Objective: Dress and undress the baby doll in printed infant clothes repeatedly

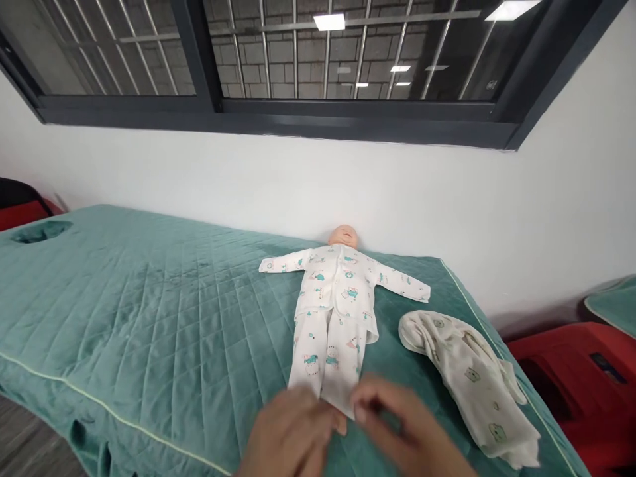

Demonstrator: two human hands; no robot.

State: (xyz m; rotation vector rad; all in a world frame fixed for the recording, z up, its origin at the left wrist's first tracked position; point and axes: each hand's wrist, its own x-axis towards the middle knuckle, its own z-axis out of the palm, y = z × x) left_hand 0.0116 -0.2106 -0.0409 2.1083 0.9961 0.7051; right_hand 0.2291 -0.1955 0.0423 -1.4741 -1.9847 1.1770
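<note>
A baby doll (344, 235) lies on its back, head toward the wall and arms spread. It wears a white printed jacket (334, 281) and matching trousers (311, 354). My left hand (291, 427), blurred, is closed over the lower end of one trouser leg. A bare doll foot (339, 423) shows beside its fingers. At the hem of the other leg, my right hand (405, 424) is curled in a pinch, thumb and forefinger making a loop; its fingertips are at the cloth edge. Right of the doll lies a crumpled white garment (472, 381) with bear prints.
The doll rests on a bed with a green quilted cover (163, 318), which has a hole (42, 230) at the far left. Behind it are a white wall (238, 179) and a dark-framed window (298, 119). A red plastic object (591, 391) stands beyond the right edge.
</note>
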